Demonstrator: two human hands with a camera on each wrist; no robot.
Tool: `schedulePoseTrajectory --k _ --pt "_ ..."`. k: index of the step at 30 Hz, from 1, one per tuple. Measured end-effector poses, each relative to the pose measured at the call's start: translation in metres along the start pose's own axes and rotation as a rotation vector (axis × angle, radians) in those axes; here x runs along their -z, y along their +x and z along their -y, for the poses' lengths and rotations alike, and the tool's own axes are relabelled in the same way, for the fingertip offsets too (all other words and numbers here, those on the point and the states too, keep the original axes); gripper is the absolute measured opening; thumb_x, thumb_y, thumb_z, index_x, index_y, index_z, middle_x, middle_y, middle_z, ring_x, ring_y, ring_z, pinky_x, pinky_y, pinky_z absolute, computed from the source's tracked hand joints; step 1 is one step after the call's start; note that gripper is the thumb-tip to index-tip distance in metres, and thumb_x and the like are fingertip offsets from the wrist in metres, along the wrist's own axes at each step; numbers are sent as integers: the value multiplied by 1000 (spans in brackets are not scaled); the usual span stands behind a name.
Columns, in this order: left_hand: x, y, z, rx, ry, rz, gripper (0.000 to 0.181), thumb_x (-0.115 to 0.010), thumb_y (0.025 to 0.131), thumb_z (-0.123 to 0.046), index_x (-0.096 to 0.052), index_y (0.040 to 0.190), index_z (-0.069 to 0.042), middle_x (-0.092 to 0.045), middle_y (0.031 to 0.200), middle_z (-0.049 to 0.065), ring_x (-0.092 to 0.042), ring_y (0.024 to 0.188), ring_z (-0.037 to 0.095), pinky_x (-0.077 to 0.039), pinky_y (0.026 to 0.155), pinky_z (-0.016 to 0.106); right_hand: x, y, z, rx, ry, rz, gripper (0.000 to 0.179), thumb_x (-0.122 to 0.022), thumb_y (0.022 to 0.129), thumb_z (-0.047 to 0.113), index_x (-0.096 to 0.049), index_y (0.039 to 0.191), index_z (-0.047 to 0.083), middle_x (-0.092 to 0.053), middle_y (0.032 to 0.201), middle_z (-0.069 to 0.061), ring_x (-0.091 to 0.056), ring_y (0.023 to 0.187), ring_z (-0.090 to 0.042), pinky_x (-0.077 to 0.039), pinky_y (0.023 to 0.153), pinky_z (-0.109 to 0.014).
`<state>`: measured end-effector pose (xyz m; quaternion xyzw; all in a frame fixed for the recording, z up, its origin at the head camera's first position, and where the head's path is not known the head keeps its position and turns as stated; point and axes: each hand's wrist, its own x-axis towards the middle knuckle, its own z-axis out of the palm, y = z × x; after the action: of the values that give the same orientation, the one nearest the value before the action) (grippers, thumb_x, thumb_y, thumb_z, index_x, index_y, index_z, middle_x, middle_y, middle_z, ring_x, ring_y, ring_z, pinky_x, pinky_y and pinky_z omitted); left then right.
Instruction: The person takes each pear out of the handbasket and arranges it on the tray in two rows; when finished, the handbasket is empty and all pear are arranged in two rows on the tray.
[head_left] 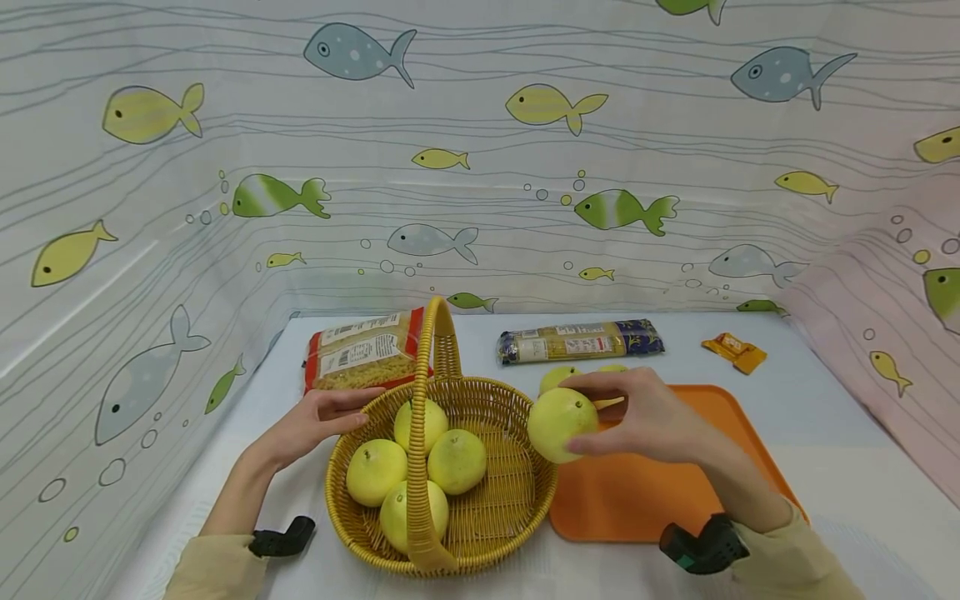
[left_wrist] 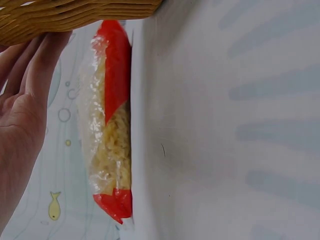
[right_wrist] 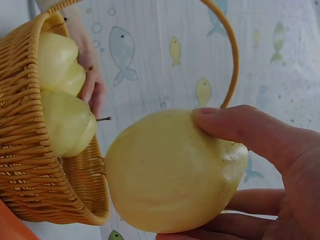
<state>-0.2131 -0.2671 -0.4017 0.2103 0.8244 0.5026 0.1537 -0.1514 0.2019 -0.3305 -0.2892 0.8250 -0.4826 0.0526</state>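
Observation:
My right hand grips a pale yellow-green pear at the right rim of a wicker basket, thumb on one side and fingers on the other. In the right wrist view the held pear hangs beside the basket's side. Several more pears lie inside, mostly in its left half. Extended fingers of my left hand touch the basket's left side; the left wrist view shows the left hand with fingertips against the weave. Behind the right hand, pears are partly hidden.
An orange tray lies right of the basket. Behind the basket is a red-edged bag of pasta; a long noodle pack and a small orange packet lie at the back. The tall basket handle arches over the basket.

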Motion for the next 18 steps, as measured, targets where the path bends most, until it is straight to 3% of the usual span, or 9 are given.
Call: schedulePoseTrajectory --k 8,18 --pt "0 0 0 -9 -2 6 45 -61 101 -21 -55 144 -12 -56 144 15 -55 122 -3 -46 96 20 11 -3 -2 -35 -5 -25 57 -86 79 22 -65 129 4 -69 121 -13 -70 103 -20 -59 78 -29" --pt "0 0 2 -13 -11 10 45 -61 101 -20 -55 145 -11 -56 144 16 -55 122 -2 -46 95 20 27 -7 -3 -85 -94 -91 56 -87 78 26 -67 128 10 -70 120 -7 -67 108 -23 -58 79 -28"
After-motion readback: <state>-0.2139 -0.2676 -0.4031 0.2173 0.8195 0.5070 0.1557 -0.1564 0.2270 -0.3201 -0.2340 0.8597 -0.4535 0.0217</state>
